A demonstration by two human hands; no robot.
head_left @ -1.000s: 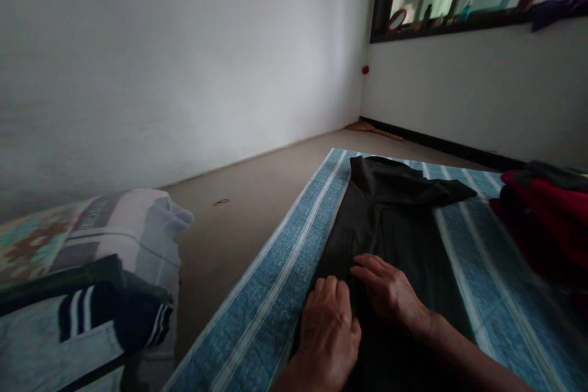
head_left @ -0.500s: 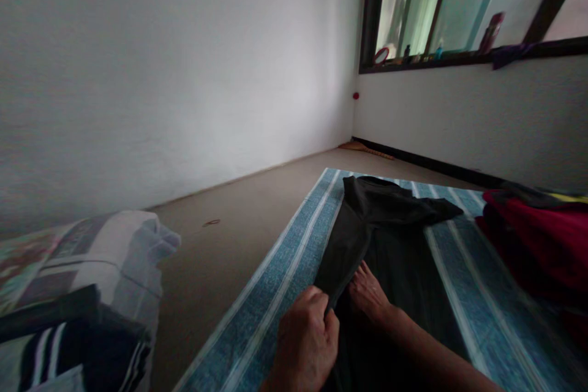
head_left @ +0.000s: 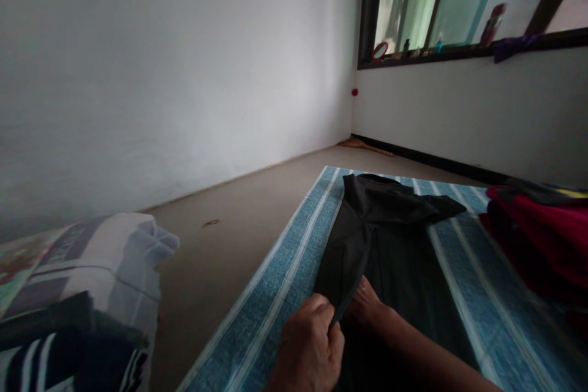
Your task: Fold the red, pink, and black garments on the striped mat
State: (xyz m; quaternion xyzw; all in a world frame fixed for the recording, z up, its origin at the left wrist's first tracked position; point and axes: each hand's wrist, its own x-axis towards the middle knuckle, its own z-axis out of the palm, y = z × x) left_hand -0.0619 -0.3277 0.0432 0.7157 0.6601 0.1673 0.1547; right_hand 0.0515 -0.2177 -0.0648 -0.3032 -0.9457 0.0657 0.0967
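A dark grey, nearly black shirt (head_left: 404, 257) lies stretched out on a blue-and-white striped mat, its collar end away from me. A strip along its left side is turned over towards the middle. My left hand (head_left: 310, 340) is closed on the edge of that strip, thumb over the cloth. My right hand (head_left: 365, 303) lies on the shirt just right of the left hand, reaching in under the turned-over strip. Cloth hides its fingers, so I cannot tell whether they grip anything.
The striped mat (head_left: 282, 285) covers the floor (head_left: 220, 245). Red and dark folded clothes (head_left: 546, 239) are stacked at the right. On the left lie a pale bundle (head_left: 117, 251) and dark clothes with white stripes (head_left: 73, 343). Small items stand on the window sill (head_left: 413, 56).
My right hand has slid further under the turned-over strip, and its fingers have gone out of sight. My left hand has shifted slightly lower, still gripping the edge.
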